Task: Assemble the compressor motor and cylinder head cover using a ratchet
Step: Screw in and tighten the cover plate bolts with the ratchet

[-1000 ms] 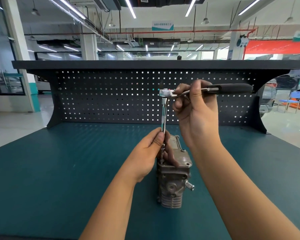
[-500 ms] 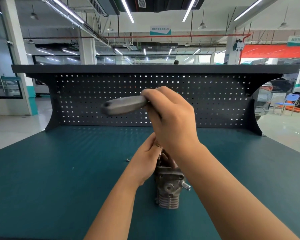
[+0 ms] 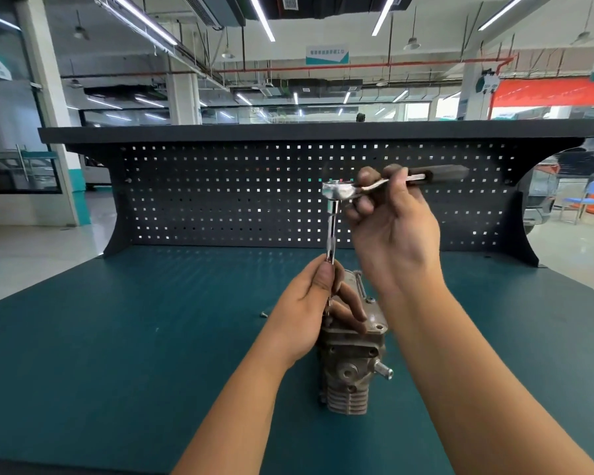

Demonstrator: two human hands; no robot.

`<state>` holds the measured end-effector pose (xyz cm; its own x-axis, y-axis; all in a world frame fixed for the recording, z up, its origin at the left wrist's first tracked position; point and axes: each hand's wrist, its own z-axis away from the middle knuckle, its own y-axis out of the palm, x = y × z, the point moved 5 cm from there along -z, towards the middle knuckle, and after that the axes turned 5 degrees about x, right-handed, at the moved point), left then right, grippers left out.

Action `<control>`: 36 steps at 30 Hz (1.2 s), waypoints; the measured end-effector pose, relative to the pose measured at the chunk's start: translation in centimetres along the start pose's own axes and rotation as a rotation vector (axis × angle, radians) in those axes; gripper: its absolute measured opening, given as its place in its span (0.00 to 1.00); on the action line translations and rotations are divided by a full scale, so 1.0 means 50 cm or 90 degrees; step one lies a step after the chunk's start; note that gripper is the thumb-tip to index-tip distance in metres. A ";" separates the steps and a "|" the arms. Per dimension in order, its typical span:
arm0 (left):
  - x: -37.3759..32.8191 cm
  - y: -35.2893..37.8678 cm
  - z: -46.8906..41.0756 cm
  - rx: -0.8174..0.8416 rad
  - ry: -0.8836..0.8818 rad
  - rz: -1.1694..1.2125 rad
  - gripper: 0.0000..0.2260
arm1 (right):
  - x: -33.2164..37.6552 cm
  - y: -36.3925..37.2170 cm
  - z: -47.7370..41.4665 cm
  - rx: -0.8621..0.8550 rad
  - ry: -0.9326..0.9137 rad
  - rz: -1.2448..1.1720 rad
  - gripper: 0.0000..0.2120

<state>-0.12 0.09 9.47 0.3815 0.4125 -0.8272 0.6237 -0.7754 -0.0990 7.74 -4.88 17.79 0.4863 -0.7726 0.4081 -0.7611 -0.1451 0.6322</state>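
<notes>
The grey metal compressor (image 3: 348,370) stands on the green mat, finned end toward me, with its cylinder head cover (image 3: 374,318) on top. A ratchet (image 3: 340,191) with a long chrome extension (image 3: 332,231) stands upright on the cover's left side. My left hand (image 3: 318,303) pinches the lower end of the extension, its fingers spread over the cover. Above it, my right hand (image 3: 391,228) grips the ratchet's shaft just behind the head, and the black handle (image 3: 443,173) points right. The socket tip is hidden behind my left fingers.
A small loose bolt (image 3: 263,314) lies on the green mat (image 3: 134,337) left of the compressor. A dark pegboard back panel (image 3: 220,193) with a shelf on top closes the far side of the bench.
My right hand swung the ratchet handle over to the left half a second ago and has brought it back to pointing right. My left hand stays on the extension.
</notes>
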 end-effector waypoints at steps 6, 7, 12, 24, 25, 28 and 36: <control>0.008 0.001 0.006 -0.004 0.000 -0.046 0.08 | 0.025 0.073 0.060 0.233 -0.549 0.723 0.14; 0.009 0.002 0.007 0.000 -0.003 -0.046 0.10 | 0.020 0.089 0.069 0.265 -0.606 0.804 0.11; 0.010 -0.003 0.012 -0.017 0.001 -0.043 0.08 | 0.018 0.084 0.058 0.220 -0.419 0.735 0.06; 0.015 -0.012 0.013 -0.021 -0.015 -0.105 0.18 | 0.012 0.108 0.085 0.288 -0.591 0.824 0.09; 0.022 -0.016 0.015 -0.024 -0.027 -0.122 0.20 | 0.007 0.114 0.090 0.278 -0.616 0.859 0.09; 0.013 -0.011 0.014 -0.025 -0.019 -0.113 0.10 | 0.017 0.090 0.074 0.179 -0.476 0.749 0.10; 0.002 -0.005 0.010 0.010 -0.020 -0.066 0.17 | 0.007 0.023 0.028 -0.002 -0.085 0.142 0.11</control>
<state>-0.59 0.05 9.12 0.2933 0.4755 -0.8294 0.6477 -0.7369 -0.1935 6.43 -6.20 17.73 0.2446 -0.8603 0.4473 -0.8422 0.0400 0.5377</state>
